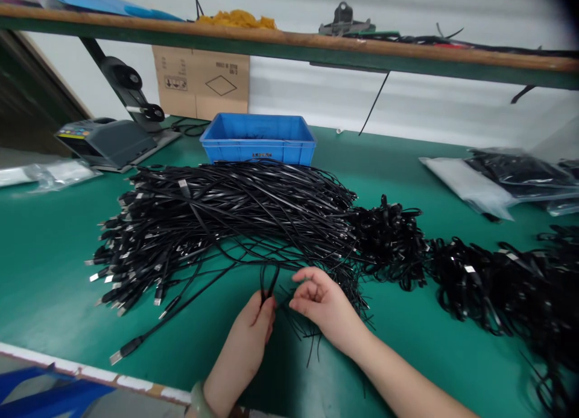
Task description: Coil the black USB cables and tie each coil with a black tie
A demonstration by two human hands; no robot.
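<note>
My left hand (253, 330) is closed around a black USB cable (270, 279), which is folded into a small loop that stands up above the thumb. Just to its right, my right hand (323, 303) has thumb and index finger apart, the other fingers curled, and nothing visible between them. Behind both hands lies a large pile of straight black USB cables (253, 207), most plugs pointing left. One loose cable with a USB plug (131, 347) stretches toward the front left. Short black ties (312, 333) are scattered beneath and beside my right hand.
Bundled, coiled cables (488, 279) spread along the right side. A blue bin (257, 148) stands behind the pile. At the back left is a grey tape dispenser (108, 142). Plastic bags (470, 183) lie at the right. A shelf (289, 44) crosses overhead.
</note>
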